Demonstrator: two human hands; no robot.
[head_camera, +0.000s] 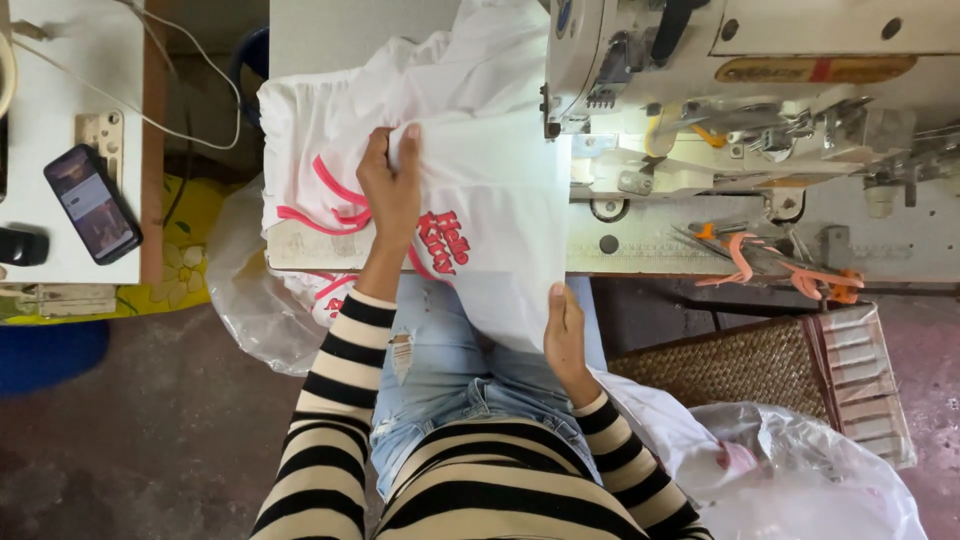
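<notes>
Holding the white cotton garment with pink printed trim (480, 170) flat on the far edge of the pale sewing table (330, 30), I seem to be at the positioning step, lining the cloth up before it goes under the needle. My left hand (392, 190) is clenched on a gathered fold at the upper middle of the cloth, thumb and fingers pinched around it, while my right hand (565, 335) grips the near hem that hangs off the table over my pale blue ripped jeans (440, 370). The cloth lies spread from the left of the table to just beside the head of the white industrial sewing machine (720, 90), touching its left end. As I judge it, the next move calls for sliding the edge rightward with both hands, kept taut and square. A black smartphone (92, 203) lies well apart on the left bench, orange-handled scissors (770, 265) rest right of the cloth, and a clear plastic bag (800, 480) sits near right.
</notes>
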